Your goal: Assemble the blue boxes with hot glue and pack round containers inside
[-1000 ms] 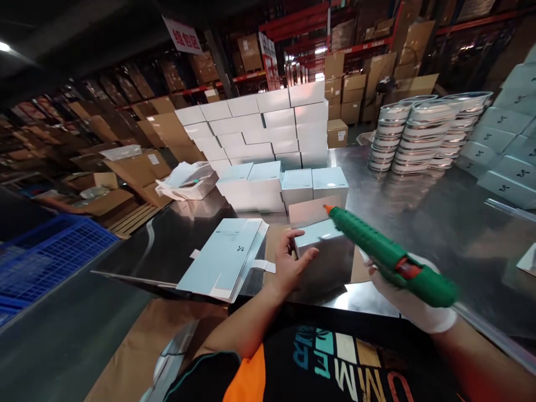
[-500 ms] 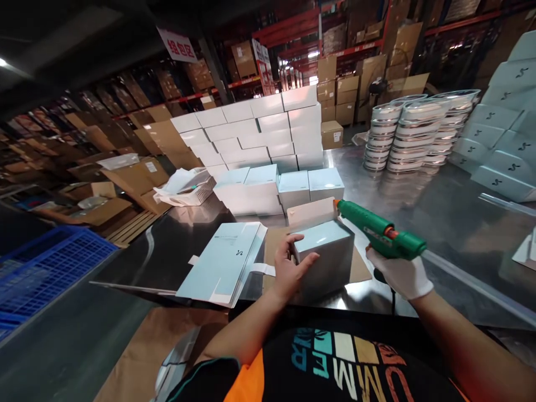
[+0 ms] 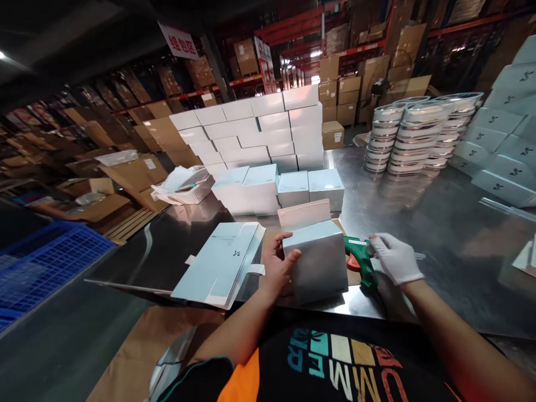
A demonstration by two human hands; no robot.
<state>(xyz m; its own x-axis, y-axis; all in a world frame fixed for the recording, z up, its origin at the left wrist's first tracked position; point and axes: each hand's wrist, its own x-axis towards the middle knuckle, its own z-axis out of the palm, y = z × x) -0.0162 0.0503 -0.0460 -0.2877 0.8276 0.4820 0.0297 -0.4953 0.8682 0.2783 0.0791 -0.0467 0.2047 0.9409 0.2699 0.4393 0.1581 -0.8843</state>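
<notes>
From the head camera we see the bare left hand [image 3: 278, 267] clasped on the near left corner of a pale blue box [image 3: 315, 262], thumb on its top edge, fingers around its side. The box stands between the two hands on a brown cardboard sheet [image 3: 360, 276], its lid flap [image 3: 304, 214] raised at the far side. The gloved right hand [image 3: 396, 258] rests on a green glue gun [image 3: 360, 258] lying just right of the box; its fingers curve over the gun, but we cannot tell whether they grip it firmly. The box hides the gun's nozzle, and the glove covers part of its body, so only the green handle and an orange trigger show.

Left of the left hand lies a stack of flat unfolded cartons [image 3: 221, 262], touching the table. Beyond both hands stands a row of made-up boxes [image 3: 293, 187], and behind that a wall of white boxes [image 3: 259, 131]. Far beyond the right hand are piles of round clear lids [image 3: 412, 134], hard to make out singly, and more pale boxes [image 3: 502, 145] cut off by the right edge.

Everything sits on a shiny steel table [image 3: 439, 223]. Off to the left are a blue crate [image 3: 42, 257] and open brown cartons [image 3: 125, 178]; dim warehouse racks [image 3: 355, 33] fill the background, their contents mostly lost in shadow. Our own dark printed shirt [image 3: 335, 363] blocks the table's near edge.
</notes>
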